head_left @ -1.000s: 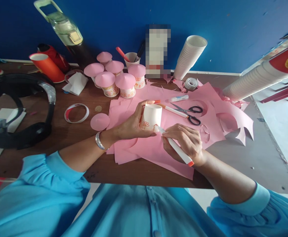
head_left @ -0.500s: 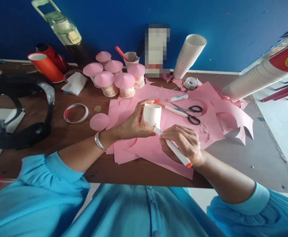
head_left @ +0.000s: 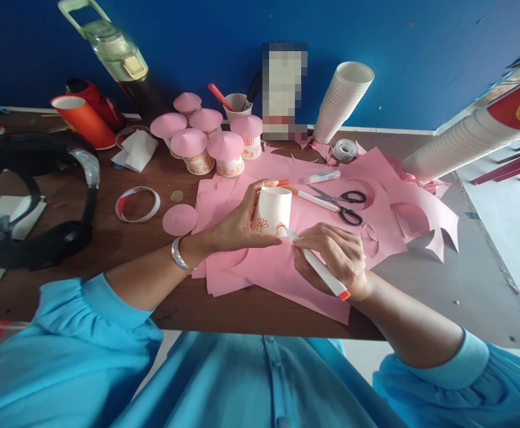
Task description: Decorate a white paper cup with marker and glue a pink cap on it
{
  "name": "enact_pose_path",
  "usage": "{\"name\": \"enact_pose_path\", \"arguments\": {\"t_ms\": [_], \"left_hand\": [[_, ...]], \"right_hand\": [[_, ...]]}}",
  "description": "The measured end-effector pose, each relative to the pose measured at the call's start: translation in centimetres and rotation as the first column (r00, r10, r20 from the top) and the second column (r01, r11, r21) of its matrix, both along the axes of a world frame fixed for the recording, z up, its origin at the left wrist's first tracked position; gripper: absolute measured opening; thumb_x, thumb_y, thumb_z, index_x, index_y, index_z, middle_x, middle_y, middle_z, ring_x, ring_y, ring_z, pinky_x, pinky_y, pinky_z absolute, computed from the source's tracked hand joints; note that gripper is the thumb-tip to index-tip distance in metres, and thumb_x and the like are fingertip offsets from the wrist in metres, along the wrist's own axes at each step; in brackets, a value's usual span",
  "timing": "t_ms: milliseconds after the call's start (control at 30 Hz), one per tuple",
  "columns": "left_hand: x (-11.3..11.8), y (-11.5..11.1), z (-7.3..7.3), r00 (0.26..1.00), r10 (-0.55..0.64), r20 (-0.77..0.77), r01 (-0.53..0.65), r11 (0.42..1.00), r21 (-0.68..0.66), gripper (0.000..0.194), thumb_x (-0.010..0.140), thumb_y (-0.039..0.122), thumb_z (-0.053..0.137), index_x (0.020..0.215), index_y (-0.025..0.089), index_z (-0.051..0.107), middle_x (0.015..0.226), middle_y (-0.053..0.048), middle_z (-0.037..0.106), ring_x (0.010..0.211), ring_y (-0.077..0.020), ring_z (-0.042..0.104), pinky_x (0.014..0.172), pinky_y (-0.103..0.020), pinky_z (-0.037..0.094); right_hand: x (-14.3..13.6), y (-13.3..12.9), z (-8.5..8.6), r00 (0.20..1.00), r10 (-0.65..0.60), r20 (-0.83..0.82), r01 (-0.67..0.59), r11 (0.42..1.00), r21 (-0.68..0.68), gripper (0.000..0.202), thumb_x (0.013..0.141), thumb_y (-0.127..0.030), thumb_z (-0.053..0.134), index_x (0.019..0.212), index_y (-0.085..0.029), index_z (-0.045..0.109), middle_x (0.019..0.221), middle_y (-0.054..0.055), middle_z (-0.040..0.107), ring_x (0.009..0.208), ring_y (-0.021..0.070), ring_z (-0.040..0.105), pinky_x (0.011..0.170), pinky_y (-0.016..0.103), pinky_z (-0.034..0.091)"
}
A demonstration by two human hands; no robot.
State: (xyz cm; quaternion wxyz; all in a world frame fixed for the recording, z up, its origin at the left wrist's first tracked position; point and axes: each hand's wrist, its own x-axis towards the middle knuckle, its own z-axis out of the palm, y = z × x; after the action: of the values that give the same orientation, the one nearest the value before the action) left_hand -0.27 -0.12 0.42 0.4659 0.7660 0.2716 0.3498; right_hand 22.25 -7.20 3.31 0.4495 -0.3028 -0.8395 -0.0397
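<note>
My left hand is wrapped round a white paper cup, holding it above the pink paper sheets. Orange flower drawings run along the cup's lower side. In my right hand is a white marker with an orange end, its tip at the cup's wall beside a flower outline. Just beyond the cup lie scissors with black handles and another orange-and-white marker. A glue stick or similar clear tube rests behind them.
Several decorated cups with pink cone tops stand at the back. A loose pink cone and a tape roll lie left. Stacked paper cups lean on the blue wall. A black headset-like frame and a tall bottle are farther left.
The marker in my right hand has moved slightly right along the cup, and more orange line shows by the second flower. My left hand and the cup stay nearly still.
</note>
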Motion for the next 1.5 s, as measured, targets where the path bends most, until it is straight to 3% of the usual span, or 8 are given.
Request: {"name": "enact_pose_path", "arguments": {"t_ms": [767, 1500], "left_hand": [[0.03, 0.05, -0.45, 0.999, 0.036, -0.003, -0.035, 0.997, 0.062, 0.101, 0.075, 0.047, 0.095, 0.155, 0.027, 0.038, 0.162, -0.02, 0.045, 0.145, -0.0388, 0.051, 0.116, -0.057, 0.051], [0.32, -0.14, -0.12, 1.0, 0.023, 0.014, -0.023, 1.0, 0.003, 0.099, 0.075, 0.051, 0.094, 0.154, 0.028, 0.039, 0.159, -0.019, 0.048, 0.145, -0.0406, 0.049, 0.116, -0.062, 0.049]], "right_hand": [[-0.39, -0.23, 0.01, 1.0, 0.003, 0.011, -0.003, 1.0, -0.01, 0.022, 0.091, -0.004, 0.065, 0.102, -0.022, 0.058, 0.074, -0.001, 0.069, 0.059, 0.0143, 0.066, 0.054, 0.027, 0.055], [-0.19, -0.25, 0.05, 0.999, 0.035, -0.009, -0.035, 0.999, -0.005, 0.025, 0.087, -0.002, 0.067, 0.104, -0.021, 0.062, 0.076, 0.0, 0.071, 0.061, 0.0162, 0.068, 0.055, 0.029, 0.057]]}}
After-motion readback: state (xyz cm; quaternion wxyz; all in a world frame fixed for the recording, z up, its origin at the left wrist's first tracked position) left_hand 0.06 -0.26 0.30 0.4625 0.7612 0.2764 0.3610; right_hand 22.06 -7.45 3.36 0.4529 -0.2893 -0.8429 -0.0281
